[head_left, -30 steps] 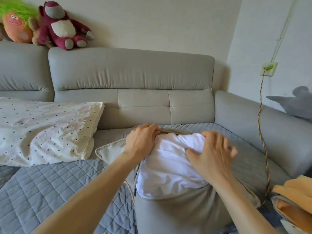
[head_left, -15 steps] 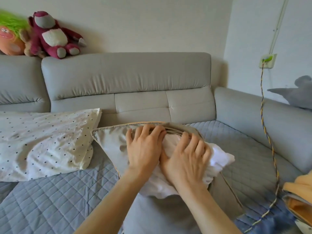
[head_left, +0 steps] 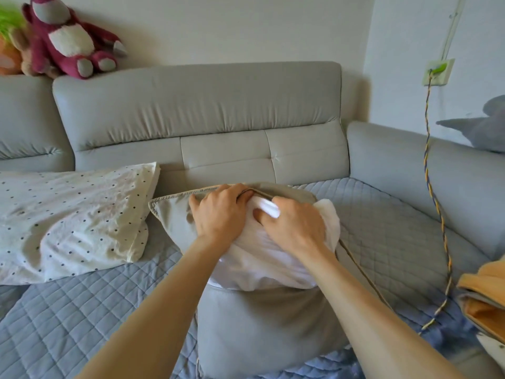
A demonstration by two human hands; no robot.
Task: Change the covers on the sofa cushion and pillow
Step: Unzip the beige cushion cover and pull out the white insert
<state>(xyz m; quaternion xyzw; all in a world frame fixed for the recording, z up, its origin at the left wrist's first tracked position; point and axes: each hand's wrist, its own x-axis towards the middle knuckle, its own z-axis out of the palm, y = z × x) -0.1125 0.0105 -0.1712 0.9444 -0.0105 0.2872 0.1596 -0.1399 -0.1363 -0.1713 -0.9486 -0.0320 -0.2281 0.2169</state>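
Note:
A white cushion insert (head_left: 262,266) sticks out of a beige-grey cover (head_left: 262,332) with piped edges, lying on the quilted sofa seat in front of me. My left hand (head_left: 221,214) grips the cover's open edge at the top of the insert, fingers curled over the rim. My right hand (head_left: 293,228) presses on the white insert beside it, fingers bunching the fabric. The insert's right corner (head_left: 329,222) bulges out past my right hand. A polka-dot pillow (head_left: 71,222) lies to the left on the seat.
The grey sofa backrest (head_left: 196,110) runs behind and an armrest section (head_left: 426,170) stands to the right. A twisted cable (head_left: 437,214) hangs from a wall socket over the seat. Orange fabric (head_left: 483,299) lies at the right edge. Plush toys (head_left: 68,39) sit on the backrest.
My left hand has curled from flat onto the cover's opening edge. My right hand has shifted slightly right on the insert. The view has moved a little closer.

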